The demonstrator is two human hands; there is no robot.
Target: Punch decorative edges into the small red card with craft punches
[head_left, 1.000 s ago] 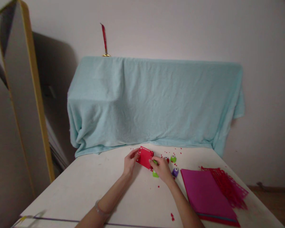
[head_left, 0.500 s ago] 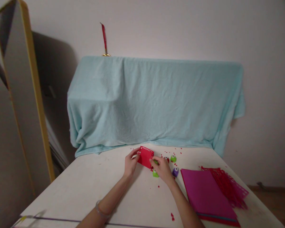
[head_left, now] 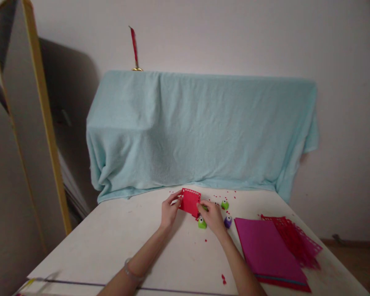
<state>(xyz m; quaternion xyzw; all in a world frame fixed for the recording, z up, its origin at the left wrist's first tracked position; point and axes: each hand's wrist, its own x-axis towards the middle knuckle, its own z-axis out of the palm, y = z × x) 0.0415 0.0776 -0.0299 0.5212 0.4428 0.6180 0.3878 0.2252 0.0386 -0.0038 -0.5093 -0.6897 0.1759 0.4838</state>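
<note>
The left hand pinches the 9 o'clock edge of a small red paper card between thumb and curled fingers, and holds it tilted up off the white table. The card has a row of tiny punched holes along its top edge. The right hand is curled at the card's 4 o'clock corner with its fingers touching that edge. A green paper punch peeks out from under it at 7 o'clock of the hand; whether the hand grips the punch or only rests over it cannot be told.

A second green punch stands just beside the right hand at its 1 o'clock, and a purple punch at its 3 o'clock. Red paper bits lie scattered over the table. At 4 o'clock of the hands, well apart, lies a magenta paper stack, with a lacy punched red sheet along its right side. A pale blue blanket drapes something at the table's 12 o'clock end. A clear bracelet sits on the left wrist
</note>
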